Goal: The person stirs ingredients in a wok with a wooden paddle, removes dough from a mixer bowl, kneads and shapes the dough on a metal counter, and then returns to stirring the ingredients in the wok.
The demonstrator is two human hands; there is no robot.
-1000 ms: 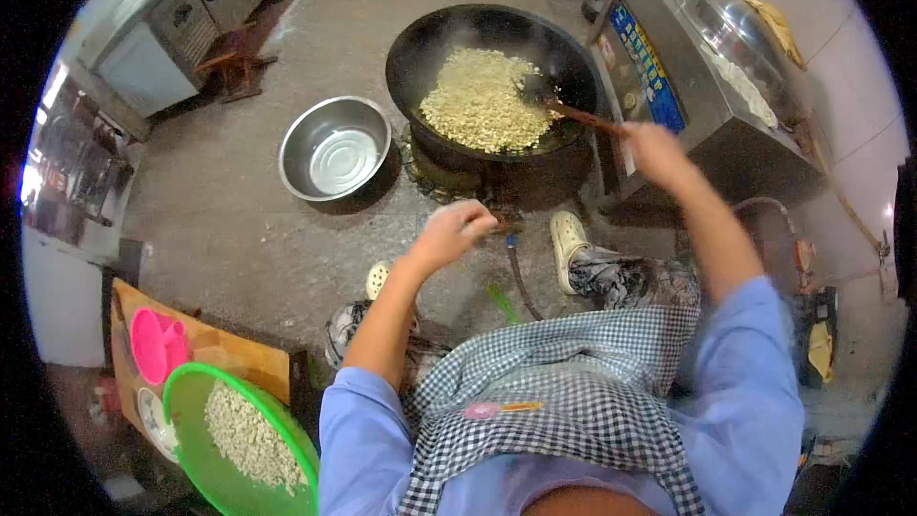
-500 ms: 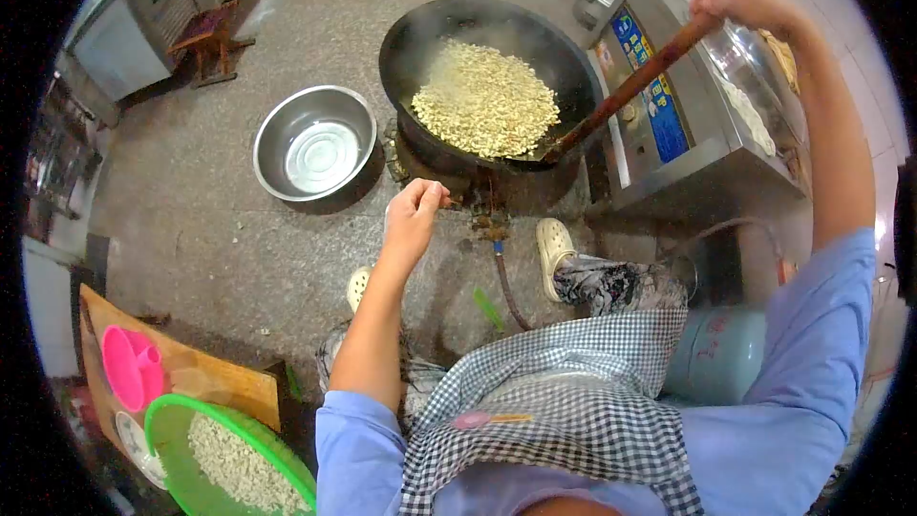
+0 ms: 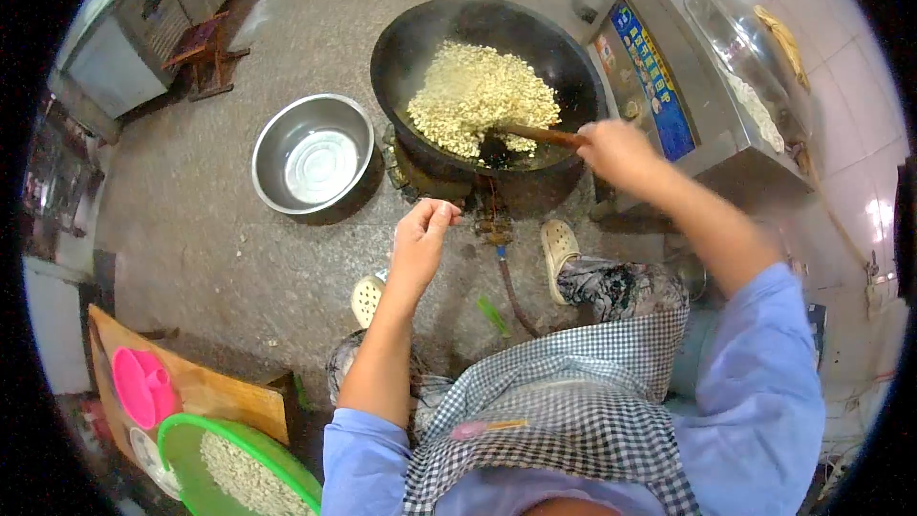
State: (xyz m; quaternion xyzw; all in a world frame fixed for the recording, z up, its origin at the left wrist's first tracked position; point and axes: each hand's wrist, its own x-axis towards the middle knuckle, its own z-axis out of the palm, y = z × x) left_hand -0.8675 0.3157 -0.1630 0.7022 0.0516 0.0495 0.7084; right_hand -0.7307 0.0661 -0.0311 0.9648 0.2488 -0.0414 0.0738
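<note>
My right hand (image 3: 616, 153) is closed round the wooden handle (image 3: 543, 135) of a spatula, at the right front rim of a large black wok (image 3: 392, 67). The spatula's dark blade is partly buried in a heap of pale yellow diced food (image 3: 473, 86), which gives off steam. In front of the wok, above the floor, my left hand (image 3: 420, 237) has its fingers curled and pressed together; whether anything small is between them is hidden.
A steel basin (image 3: 272, 191) stands left of the wok. A metal cabinet (image 3: 716, 148) is close on the right. At lower left are a wooden board (image 3: 229, 392), a pink container (image 3: 141, 387) and a green basin (image 3: 267, 454) of pale pieces. A hose (image 3: 511, 291) runs along the floor.
My right hand rose to the upper right with the spatula, then came back down and left to the wok. The spatula blade has moved into the food. My left hand has shifted slightly left and stays curled.
</note>
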